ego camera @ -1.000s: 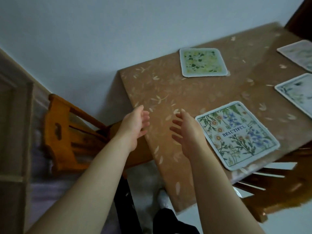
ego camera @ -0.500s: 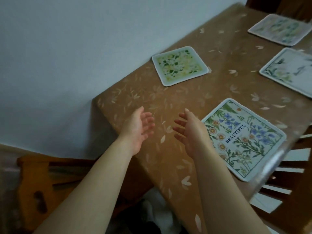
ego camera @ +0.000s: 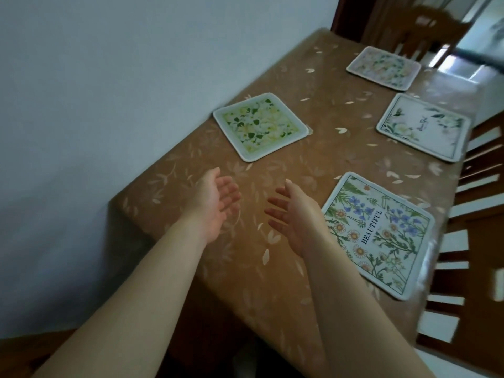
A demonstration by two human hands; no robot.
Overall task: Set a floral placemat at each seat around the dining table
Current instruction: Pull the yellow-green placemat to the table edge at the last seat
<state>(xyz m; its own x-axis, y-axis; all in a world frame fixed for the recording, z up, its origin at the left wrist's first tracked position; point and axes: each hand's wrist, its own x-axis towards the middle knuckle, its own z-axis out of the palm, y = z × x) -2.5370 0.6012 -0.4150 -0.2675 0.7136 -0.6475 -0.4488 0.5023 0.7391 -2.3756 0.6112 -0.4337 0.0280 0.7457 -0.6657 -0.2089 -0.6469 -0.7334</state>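
Both hands reach forward over the near corner of the table (ego camera: 313,148), bare forearms stretched out from the bottom of the view. Left hand (ego camera: 215,205) and right hand (ego camera: 294,214) face each other, palms turned inward, a gap of tablecloth showing between them. Fingers on each are loose and spread, holding nothing and touching no mat.

Four floral mats lie flat on the brown, leaf-patterned cloth. A daisy mat (ego camera: 379,236) printed "BEAUTIFUL" sits just beside the right hand, close to the table's right edge. A green-and-yellow mat (ego camera: 260,126) lies beyond the hands, near the wall side. A pale mat (ego camera: 424,126) with white blooms rests further along the right edge, and a pink-tinted mat (ego camera: 384,67) lies at the far end.

A plain white wall (ego camera: 122,77) runs along the table's left side. Dark wooden chair backs (ego camera: 480,219) stand against the right edge, and another chair (ego camera: 428,28) stands blurred at the far end.
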